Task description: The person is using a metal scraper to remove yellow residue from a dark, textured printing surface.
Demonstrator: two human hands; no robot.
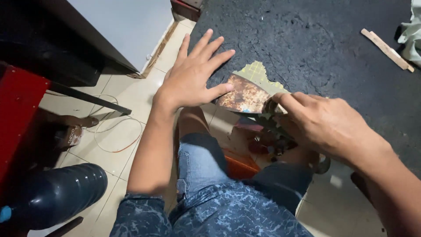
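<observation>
Rust covers most of the wide scraper blade (pixel 244 94), which the right hand (pixel 324 125) grips by the handle and holds with its edge low against the black coating (pixel 333 48) on the floor. The left hand (pixel 193 74) is released, fingers spread flat, hovering or resting at the coating's edge just beside the blade; I cannot tell whether it presses down. As for progress, only a small patch is cleared: a bit of yellowish chequered tile (pixel 254 72) shows right above the blade, with a ragged border. By my judgement nearly all of the dark layer, stretching far up and to the right, is left, and it looks cracked and stubborn. Around the person, who crouches in blue shorts (pixel 197 162), there is pale tiled floor (pixel 123 145) with a thin looping cable (pixel 127 131), a dark ribbed plastic bottle (pixel 57 193) at lower left, a red panel (pixel 19 109), and a white cabinet (pixel 127 26) standing close to the coating's left edge. A strip of wood (pixel 386 48) lies on the black surface well off to the right, in the way of any work there.
</observation>
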